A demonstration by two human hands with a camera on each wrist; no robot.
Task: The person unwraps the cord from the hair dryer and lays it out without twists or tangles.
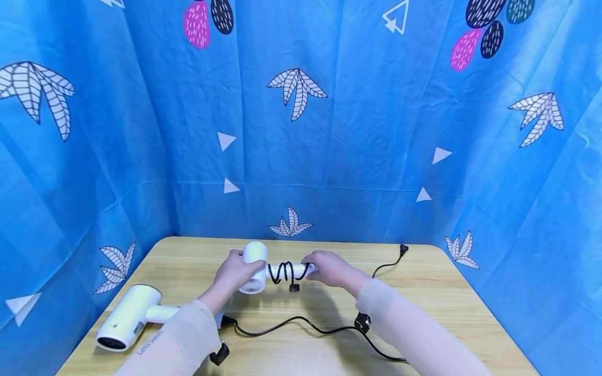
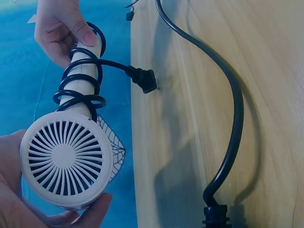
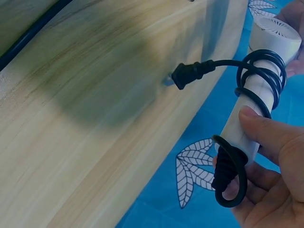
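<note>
Grip at both ends, over the far tabletop (image 1: 352, 250)
My left hand (image 1: 235, 272) wraps a white hair dryer (image 1: 254, 254) at its cylindrical barrel (image 2: 64, 156), my right hand (image 1: 333, 268) pinches its handle (image 3: 236, 126): smooth, stiff plastic, likely light but slippery, best held there. Black cord (image 2: 109, 63) coils the handle; a second dryer (image 1: 134, 308) lies near left.

I have room to pass over the tabletop (image 1: 451, 308) right of the right sleeve (image 1: 414, 334) — and between the sleeves, though the black cable (image 1: 324, 332) snakes across there. Ahead, the held dryer (image 1: 255, 253) bars the gap between left hand (image 1: 233, 275) and right hand (image 1: 333, 268); a second dryer (image 1: 129, 316) blocks the left — the blue curtain (image 1: 301, 156) closes the back.
</note>
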